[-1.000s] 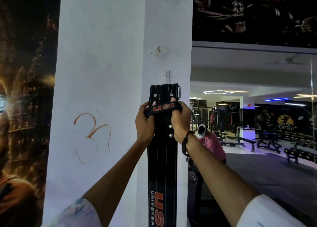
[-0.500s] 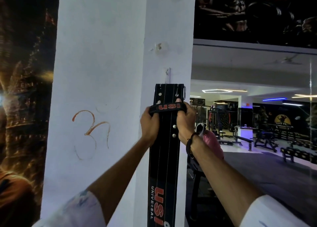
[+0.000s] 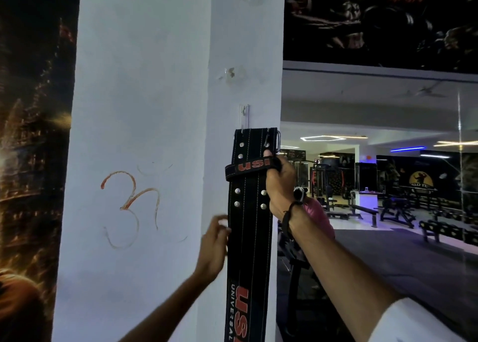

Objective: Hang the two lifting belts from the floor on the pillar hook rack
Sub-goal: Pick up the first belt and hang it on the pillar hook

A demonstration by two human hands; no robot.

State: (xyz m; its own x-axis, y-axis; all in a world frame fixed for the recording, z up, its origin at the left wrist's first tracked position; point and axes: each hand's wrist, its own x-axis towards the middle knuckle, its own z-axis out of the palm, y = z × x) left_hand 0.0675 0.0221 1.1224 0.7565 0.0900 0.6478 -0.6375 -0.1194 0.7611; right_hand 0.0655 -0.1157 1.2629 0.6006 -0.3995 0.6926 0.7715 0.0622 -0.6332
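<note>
Belt [image 3: 249, 220]: black, white stitching, silver rivets, red "USI" lettering low down. Hangs vertically against the narrow face of the white pillar [image 3: 144, 108]; its lower end runs out of frame. Top edge sits just under a small white hook plate [image 3: 244, 116] screwed to the pillar. Metal buckle [image 3: 276, 142] at the top right corner. Whether the belt is actually caught on a hook cannot be told; the top edge hides it.

Right hand [image 3: 280, 186]: closed on the belt's right edge, just below the buckle, fingers wrapped around the loop strap [image 3: 249, 167] marked "USI". Dark cord on the wrist.

Left hand [image 3: 213, 248]: blurred, fingers loosely spread, holding nothing. It is at the belt's left edge, lower than the right hand; contact with the belt cannot be told.

Only one belt in view.

Surroundings: orange symbol [image 3: 130, 202] drawn on the wide pillar face, left of the belt. Two patches of chipped paint above the hook plate. Dark mural [image 3: 33, 134] on the wall to the left. To the right of the pillar, a mirror [image 3: 388, 160] shows gym benches, racks and ceiling lights; a person in a pink top [image 3: 318, 217] is partly hidden behind the right wrist.
</note>
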